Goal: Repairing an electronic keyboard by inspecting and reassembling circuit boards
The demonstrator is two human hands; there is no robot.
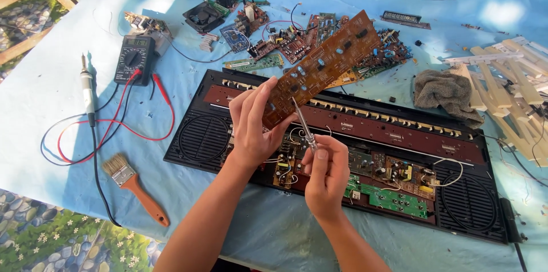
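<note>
The left hand [251, 126] grips the lower end of a long brown circuit board [322, 69], tilted up over the opened black keyboard case [188, 160] on the blue-covered counter [45, 106]. The right hand [326, 175] is closed around a slim screwdriver [302, 129], its tip touching the board's near edge. This looks like probing or freeing the board; the next move calls for a steady tip and a firm hold, clear of the thin white wires [294, 135] below.

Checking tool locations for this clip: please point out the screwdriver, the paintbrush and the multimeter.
screwdriver [302, 128], head view, on its shaft.
paintbrush [142, 195], head view, on its orange handle.
multimeter [135, 59], head view, on its dial.
</note>
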